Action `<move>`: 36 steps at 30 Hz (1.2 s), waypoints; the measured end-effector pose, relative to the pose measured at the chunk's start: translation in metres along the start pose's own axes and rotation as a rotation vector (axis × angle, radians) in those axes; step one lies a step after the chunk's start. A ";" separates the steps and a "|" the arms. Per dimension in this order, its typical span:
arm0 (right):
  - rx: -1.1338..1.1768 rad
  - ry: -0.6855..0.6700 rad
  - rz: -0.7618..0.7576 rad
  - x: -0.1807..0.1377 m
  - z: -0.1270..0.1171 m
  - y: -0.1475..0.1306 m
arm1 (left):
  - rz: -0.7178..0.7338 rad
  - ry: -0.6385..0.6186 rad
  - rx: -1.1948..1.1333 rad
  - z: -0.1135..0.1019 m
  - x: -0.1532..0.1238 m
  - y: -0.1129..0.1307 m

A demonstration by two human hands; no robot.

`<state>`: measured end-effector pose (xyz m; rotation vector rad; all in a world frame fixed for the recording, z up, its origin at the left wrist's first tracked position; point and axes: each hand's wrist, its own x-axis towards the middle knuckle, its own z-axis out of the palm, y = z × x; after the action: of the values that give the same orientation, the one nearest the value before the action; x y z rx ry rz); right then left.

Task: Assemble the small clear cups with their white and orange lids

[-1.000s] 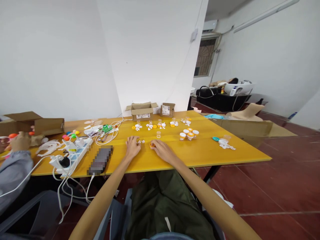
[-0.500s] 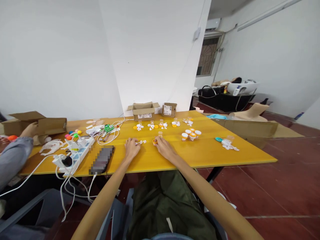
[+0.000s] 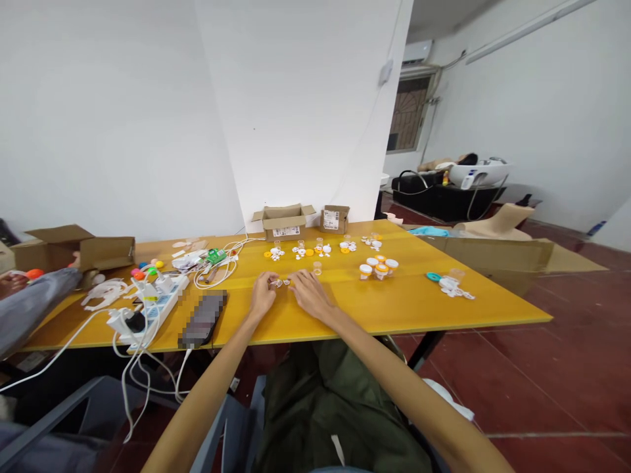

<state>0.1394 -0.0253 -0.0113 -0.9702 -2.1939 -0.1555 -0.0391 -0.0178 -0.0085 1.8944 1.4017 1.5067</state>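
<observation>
Small white openwork plastic pieces (image 3: 279,283) lie on the yellow table between my two hands. My left hand (image 3: 263,295) is curled, its thumb and index finger pinched at the leftmost pieces. From the other side my right hand (image 3: 310,295) reaches over, palm down and fingers bent, its fingertips beside the pieces. Whatever is under the right fingers is hidden; the orange ring-shaped lid no longer shows. Just beyond the right hand stands a clear plastic cup (image 3: 317,268).
Capped jars (image 3: 379,268) cluster to the right. Along the back sit piles of parts (image 3: 300,251) and cardboard boxes (image 3: 284,223). A teal lid (image 3: 433,277) lies far right. Leftward are a phone (image 3: 203,319), a power strip (image 3: 160,302) with cables and another person's sleeve (image 3: 37,305).
My right hand has moved left from the orange lid toward the white pieces, and the hands are closer together. The other person's arm at the left has drawn lower, its hand leaving the box flap.
</observation>
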 end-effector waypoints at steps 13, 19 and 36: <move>0.346 0.084 0.223 0.006 0.009 0.001 | 0.048 -0.087 -0.125 0.002 -0.001 0.008; 0.469 0.121 0.274 -0.002 0.007 0.006 | 0.018 -0.054 0.230 -0.001 0.002 -0.007; 0.707 0.118 0.348 -0.001 0.007 0.006 | -0.154 -0.162 -0.202 0.000 0.000 0.017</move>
<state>0.1401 -0.0190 -0.0179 -0.8720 -1.7270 0.6630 -0.0310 -0.0254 0.0048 1.7040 1.2424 1.3359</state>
